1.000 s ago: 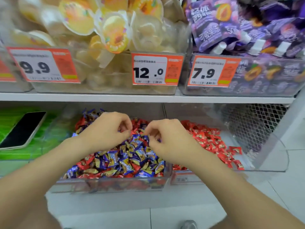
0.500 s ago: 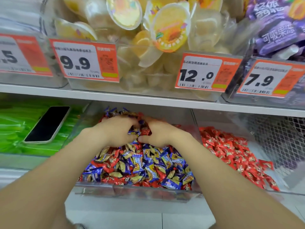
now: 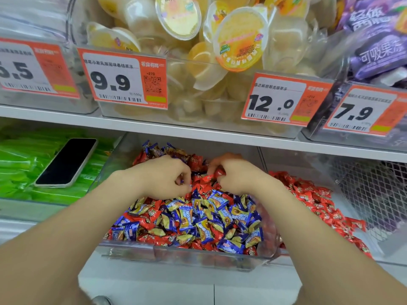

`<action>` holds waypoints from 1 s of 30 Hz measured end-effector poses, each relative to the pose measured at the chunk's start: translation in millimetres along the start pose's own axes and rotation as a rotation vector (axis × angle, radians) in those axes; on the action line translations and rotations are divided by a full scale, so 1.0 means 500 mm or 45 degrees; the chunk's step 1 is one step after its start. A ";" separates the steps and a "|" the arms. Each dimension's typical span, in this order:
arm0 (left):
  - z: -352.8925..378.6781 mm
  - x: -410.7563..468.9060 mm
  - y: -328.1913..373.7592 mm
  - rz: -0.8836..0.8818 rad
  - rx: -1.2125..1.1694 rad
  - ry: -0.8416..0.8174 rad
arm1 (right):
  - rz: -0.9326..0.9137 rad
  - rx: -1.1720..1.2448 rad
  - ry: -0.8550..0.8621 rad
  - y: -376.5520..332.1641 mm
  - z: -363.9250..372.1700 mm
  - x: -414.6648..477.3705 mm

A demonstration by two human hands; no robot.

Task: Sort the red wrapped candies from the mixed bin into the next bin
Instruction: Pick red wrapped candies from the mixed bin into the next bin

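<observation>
From my feed, the biggest thing in front of me is the shelf (image 3: 198,133). It carries clear tubs of jelly cups (image 3: 237,40) up top, with orange price tags (image 3: 123,78) clipped to their fronts.

Under it, in the middle, sits the mixed bin (image 3: 187,256). It is heaped with blue and gold candies (image 3: 211,216), with red ones scattered through the heap and under it. Its low, clear near wall lets me reach in from above.

Just to its right, across a clear divider, is the next bin (image 3: 361,208). It already holds a sorted red pile (image 3: 308,194) along its left side, close to the divider, so I judge each drop is only a short swing to the right. To the left are green packets (image 3: 19,172) with a dark phone (image 3: 67,161) lying flat on them, presumably parked there to free both hands.

Both hands work deep at the far end of the mixed bin, close together. The left hand (image 3: 164,177) is knuckles-up with its fingers curled down into the heap. I cannot tell whether it grips a candy or is only raking blue ones aside.

The right hand (image 3: 234,175) has its fingertips pinched on a red wrapped candy (image 3: 218,172), just above the heap. It is the hand nearer the next bin, so I judge it does the carrying. Many red ones remain in the mixed bin, so I judge the sort is far from done.
</observation>
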State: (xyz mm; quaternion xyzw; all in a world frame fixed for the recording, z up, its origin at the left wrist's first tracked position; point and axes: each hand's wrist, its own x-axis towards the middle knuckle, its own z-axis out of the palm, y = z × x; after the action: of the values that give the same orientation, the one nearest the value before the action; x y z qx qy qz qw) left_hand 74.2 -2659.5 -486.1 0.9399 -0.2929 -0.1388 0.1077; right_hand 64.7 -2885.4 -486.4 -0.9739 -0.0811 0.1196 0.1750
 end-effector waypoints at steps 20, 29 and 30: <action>0.026 0.000 -0.001 0.017 0.217 -0.103 | -0.162 -0.218 -0.330 -0.053 0.008 0.002; 0.029 0.005 0.000 0.004 0.076 0.076 | -0.217 0.230 0.030 -0.006 -0.005 -0.055; 0.028 0.004 -0.002 -0.007 0.060 0.068 | -0.216 0.234 0.053 -0.004 -0.006 -0.060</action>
State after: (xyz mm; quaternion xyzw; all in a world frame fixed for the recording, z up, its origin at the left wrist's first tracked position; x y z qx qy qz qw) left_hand 71.6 -2661.6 -500.0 0.9463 -0.2905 -0.1070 0.0928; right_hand 36.7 -2890.4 -476.8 -0.9457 -0.1481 0.0909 0.2746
